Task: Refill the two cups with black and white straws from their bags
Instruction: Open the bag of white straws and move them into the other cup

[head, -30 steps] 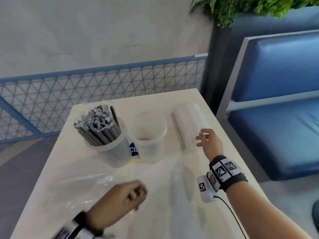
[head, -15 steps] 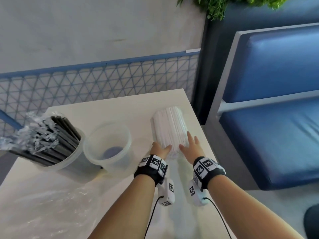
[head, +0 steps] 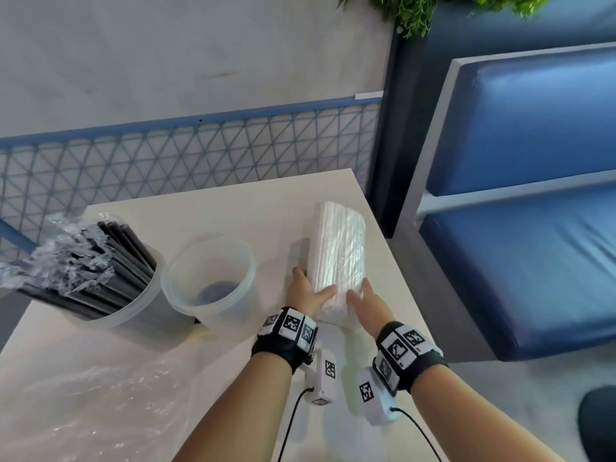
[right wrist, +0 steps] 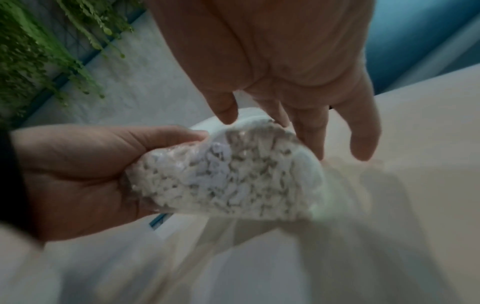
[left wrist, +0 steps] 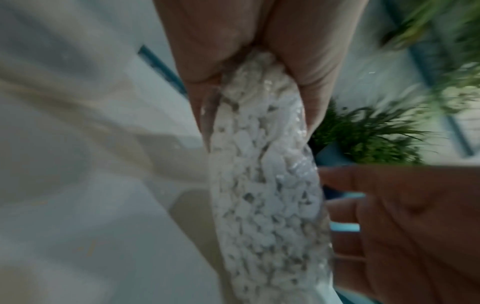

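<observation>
A sealed clear bag of white straws (head: 336,255) lies lengthwise near the table's right edge. My left hand (head: 308,293) grips its near end, thumb on top and fingers underneath; the left wrist view shows that hand (left wrist: 254,115) pinching the bag (left wrist: 265,195). My right hand (head: 365,300) has straight fingers touching the same end from the right, and in the right wrist view these fingers (right wrist: 306,127) lie against the bag (right wrist: 228,176). An empty clear cup (head: 213,285) stands left of the bag. Beside it a second cup (head: 133,315) holds black straws (head: 100,261) with plastic wrap still around them.
An empty crumpled clear bag (head: 100,405) lies on the near left of the table (head: 233,201). A blue bench (head: 520,255) stands close to the table's right edge. A blue mesh railing (head: 166,155) runs behind the table, and plants (head: 416,11) hang above.
My left hand moved from the near left of the table across to the white straw bag and took hold of its near end. My right hand settled onto the same end.
</observation>
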